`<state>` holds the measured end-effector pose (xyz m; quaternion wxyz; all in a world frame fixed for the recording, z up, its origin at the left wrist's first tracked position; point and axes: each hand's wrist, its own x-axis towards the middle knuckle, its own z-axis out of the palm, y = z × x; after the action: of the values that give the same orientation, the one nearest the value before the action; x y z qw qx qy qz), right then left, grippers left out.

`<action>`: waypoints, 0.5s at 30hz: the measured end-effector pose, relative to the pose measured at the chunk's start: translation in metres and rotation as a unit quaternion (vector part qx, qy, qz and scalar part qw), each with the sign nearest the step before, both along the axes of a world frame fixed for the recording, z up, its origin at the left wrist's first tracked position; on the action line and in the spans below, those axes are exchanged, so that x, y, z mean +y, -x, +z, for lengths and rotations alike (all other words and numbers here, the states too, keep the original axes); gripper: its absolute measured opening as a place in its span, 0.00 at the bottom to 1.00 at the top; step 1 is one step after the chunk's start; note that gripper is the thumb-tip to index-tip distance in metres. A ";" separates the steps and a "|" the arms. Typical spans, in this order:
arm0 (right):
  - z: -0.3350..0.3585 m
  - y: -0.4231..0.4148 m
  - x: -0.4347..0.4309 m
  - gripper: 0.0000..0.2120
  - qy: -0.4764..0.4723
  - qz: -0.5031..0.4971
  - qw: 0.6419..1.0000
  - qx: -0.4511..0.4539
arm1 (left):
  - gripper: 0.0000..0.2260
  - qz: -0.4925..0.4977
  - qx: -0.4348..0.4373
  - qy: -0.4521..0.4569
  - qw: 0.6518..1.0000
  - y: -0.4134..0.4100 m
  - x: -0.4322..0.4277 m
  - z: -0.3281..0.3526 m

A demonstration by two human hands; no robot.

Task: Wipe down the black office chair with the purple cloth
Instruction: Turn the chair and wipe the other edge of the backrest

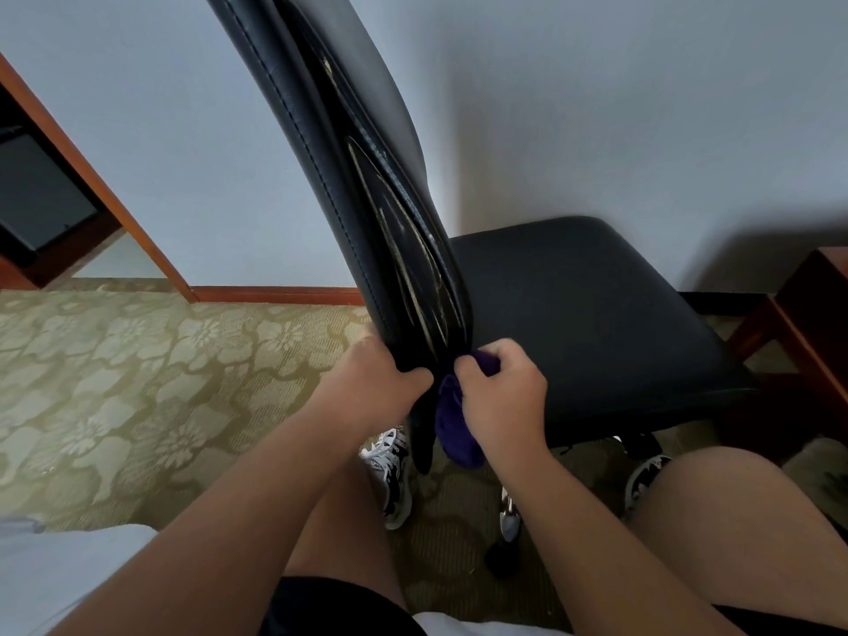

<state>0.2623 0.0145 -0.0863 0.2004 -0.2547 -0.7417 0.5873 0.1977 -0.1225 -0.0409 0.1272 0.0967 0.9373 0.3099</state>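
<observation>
Carpet (137, 383) underfoot: my left hand (371, 378) grips the black office chair (321, 176) back, likely bracing it, while right hand (500, 397) clenches purple cloth (459, 433) against its edge.

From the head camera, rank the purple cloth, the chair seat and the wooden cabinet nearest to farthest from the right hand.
1. purple cloth, gripped in the right hand.
2. chair seat, just beyond, rightward.
3. wooden cabinet, far left.
</observation>
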 end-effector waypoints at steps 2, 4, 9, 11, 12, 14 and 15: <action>0.012 0.001 0.002 0.05 -0.051 -0.001 0.998 0.045 | 0.19 -0.006 -0.001 -0.005 1.000 0.001 0.000 -0.001; 0.015 0.001 0.003 0.06 -0.099 0.006 0.992 0.077 | 0.22 -0.009 -0.008 -0.007 1.000 0.001 0.000 -0.002; -0.002 0.001 -0.007 0.07 0.005 -0.026 0.998 0.061 | 0.17 -0.010 -0.005 -0.005 1.000 0.000 0.000 -0.002; -0.013 0.001 -0.011 0.04 0.089 -0.018 0.996 0.011 | 0.17 -0.008 -0.003 -0.008 1.000 -0.001 -0.001 0.001; -0.017 0.001 -0.012 0.04 0.120 -0.013 0.993 -0.013 | 0.17 -0.006 -0.005 -0.009 1.000 -0.001 -0.001 0.003; -0.021 0.002 -0.011 0.04 0.146 -0.010 0.989 -0.037 | 0.17 -0.004 -0.009 -0.011 1.000 -0.002 -0.001 0.005; -0.020 0.002 -0.010 0.04 0.132 -0.013 0.990 -0.036 | 0.17 -0.005 -0.011 -0.014 1.000 -0.002 -0.001 0.006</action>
<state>0.2605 0.0044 -0.1063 0.1454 -0.3094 -0.6610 0.6680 0.2001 -0.1232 -0.0345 0.1371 0.0998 0.9309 0.3235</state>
